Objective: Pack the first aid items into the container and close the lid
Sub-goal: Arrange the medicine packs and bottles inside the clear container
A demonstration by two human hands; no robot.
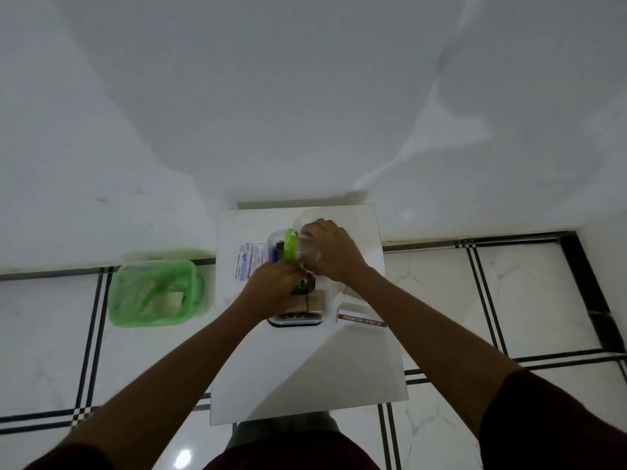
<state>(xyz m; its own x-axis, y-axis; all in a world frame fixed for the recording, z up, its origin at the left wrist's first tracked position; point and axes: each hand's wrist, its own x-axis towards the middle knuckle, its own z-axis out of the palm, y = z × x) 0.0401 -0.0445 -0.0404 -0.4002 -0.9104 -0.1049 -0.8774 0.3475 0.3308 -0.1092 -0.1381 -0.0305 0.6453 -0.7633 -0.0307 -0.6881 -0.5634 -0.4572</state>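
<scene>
Evidently the packing is partly done: several items lie in the clear container point(322, 312) on the white surface point(305, 368). A green-capped bottle point(298, 247) is gripped by the right hand point(330, 251) over the container's far end, steadied by the left hand point(271, 283), whose grip cannot be told. An ointment box point(361, 321) at right and a blue-white packet point(249, 261) at left remain outside; the lid is not yet closed.
</scene>
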